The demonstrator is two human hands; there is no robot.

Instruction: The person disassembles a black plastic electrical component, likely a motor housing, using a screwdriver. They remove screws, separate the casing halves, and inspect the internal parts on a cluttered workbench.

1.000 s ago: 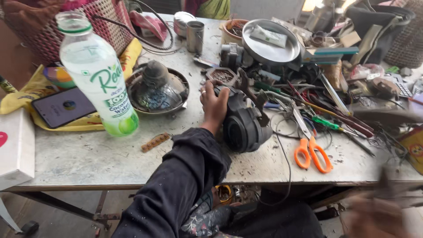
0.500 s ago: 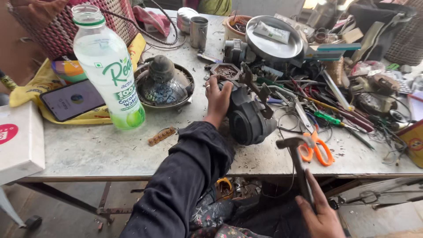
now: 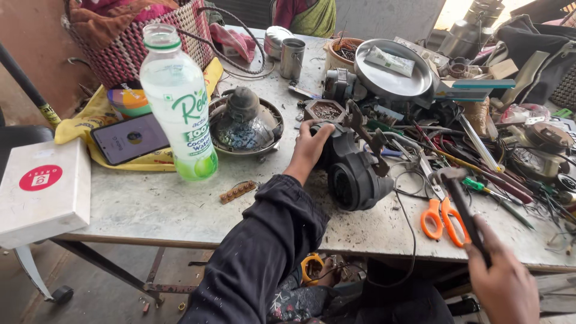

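My left hand (image 3: 310,146) grips the top of a black motor housing (image 3: 355,174) that lies on its side on the worn grey table (image 3: 144,207). A dark sleeve covers that arm. My right hand (image 3: 503,285) at the lower right is closed on the handle of a small hammer (image 3: 457,198), whose metal head is raised just right of the housing. Orange-handled scissors (image 3: 441,216) lie on the table beneath the hammer.
A clear plastic bottle (image 3: 180,105) stands left of a dark round dish (image 3: 246,123). A phone (image 3: 129,138), a white box (image 3: 42,192), a woven basket (image 3: 150,36), a steel plate (image 3: 390,75), cups and a heap of tools and wires (image 3: 492,162) crowd the table.
My right hand has come up from below the table edge with the hammer, and its head now sits higher, nearer the housing. The left hand stays on the housing.
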